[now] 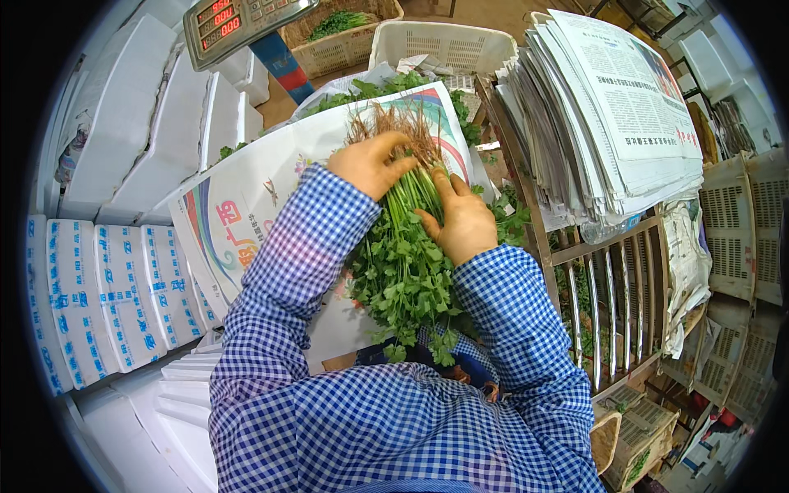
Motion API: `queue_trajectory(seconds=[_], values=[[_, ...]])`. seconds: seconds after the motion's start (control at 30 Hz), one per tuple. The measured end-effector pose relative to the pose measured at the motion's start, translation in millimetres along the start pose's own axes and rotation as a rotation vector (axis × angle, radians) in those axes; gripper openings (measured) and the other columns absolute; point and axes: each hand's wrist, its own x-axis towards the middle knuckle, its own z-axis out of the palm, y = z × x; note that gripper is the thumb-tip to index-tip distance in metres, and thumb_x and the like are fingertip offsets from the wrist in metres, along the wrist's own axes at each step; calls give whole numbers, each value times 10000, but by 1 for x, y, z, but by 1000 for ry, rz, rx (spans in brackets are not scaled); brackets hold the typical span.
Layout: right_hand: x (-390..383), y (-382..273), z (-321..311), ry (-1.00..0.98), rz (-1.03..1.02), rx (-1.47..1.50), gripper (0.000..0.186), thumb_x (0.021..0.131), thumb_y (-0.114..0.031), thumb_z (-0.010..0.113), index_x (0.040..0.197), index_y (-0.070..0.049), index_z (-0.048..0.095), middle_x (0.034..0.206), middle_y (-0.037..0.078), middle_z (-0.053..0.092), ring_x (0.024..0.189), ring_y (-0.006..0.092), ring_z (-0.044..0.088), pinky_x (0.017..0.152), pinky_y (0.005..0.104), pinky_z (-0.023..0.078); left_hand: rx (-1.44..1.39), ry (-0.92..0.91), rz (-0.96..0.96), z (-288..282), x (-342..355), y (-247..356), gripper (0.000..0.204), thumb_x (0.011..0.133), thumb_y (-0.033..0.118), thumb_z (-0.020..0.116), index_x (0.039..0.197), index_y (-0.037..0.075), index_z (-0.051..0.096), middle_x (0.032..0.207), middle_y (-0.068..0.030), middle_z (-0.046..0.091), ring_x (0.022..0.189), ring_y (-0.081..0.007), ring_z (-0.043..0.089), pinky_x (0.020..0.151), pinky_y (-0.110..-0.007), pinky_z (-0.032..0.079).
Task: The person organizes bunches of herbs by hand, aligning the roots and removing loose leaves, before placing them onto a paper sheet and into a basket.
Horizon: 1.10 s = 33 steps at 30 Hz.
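A bunch of leafy green herbs [411,271], which looks like coriander, lies over a printed newspaper sheet [271,172] in front of me. Its brown roots [403,127] point away and its leaves hang toward my body. My right hand [464,220] grips the stems from the right, thumb and fingers pressed against them. At the root end, my left hand [374,164] curls over the left side of the bunch with its fingers closed on it; the fingertips are partly hidden. Both forearms wear blue checked sleeves.
More green herbs [362,94] lie beyond the sheet. A digital scale [238,29] stands at the far left, white foam boxes [123,287] along the left. Stacked newspapers [608,115] rest on a slatted wooden rack [612,304] at right. A plastic crate [444,45] stands behind.
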Motion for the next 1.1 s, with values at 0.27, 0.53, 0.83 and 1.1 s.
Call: queue_trajectory(seconds=[0.27,0.53,0.83,1.1], values=[[1,10,14,68,-32,-30,748,825,-397,729,1433,-129,384,1237,151,548,970,338,646,758,451,563,20,-172,-52,8,16,-4,439,885,426,649,1181,102,654,1031,-167,708,967,-310,681,875,-395,531],[1,9,14,43,-33,-89,776,843,-416,719,1459,-116,355,1300,163,521,957,328,646,746,434,567,228,-118,-65,8,44,-12,377,935,417,583,1040,61,649,935,-200,689,898,-365,666,803,-459,524],[5,5,10,-51,-3,-63,820,826,-372,734,1484,-106,323,1381,172,489,1017,332,637,810,428,565,-299,250,554,0,-13,15,528,988,454,499,1303,35,558,1205,-212,642,1145,-377,607,992,-476,483],[0,41,16,45,-210,612,716,766,-118,754,1404,-13,446,1433,228,468,1302,395,479,1073,410,420,5,-96,539,53,-25,3,917,897,754,260,1482,54,347,1488,-231,394,1404,-414,332,1181,-534,202]])
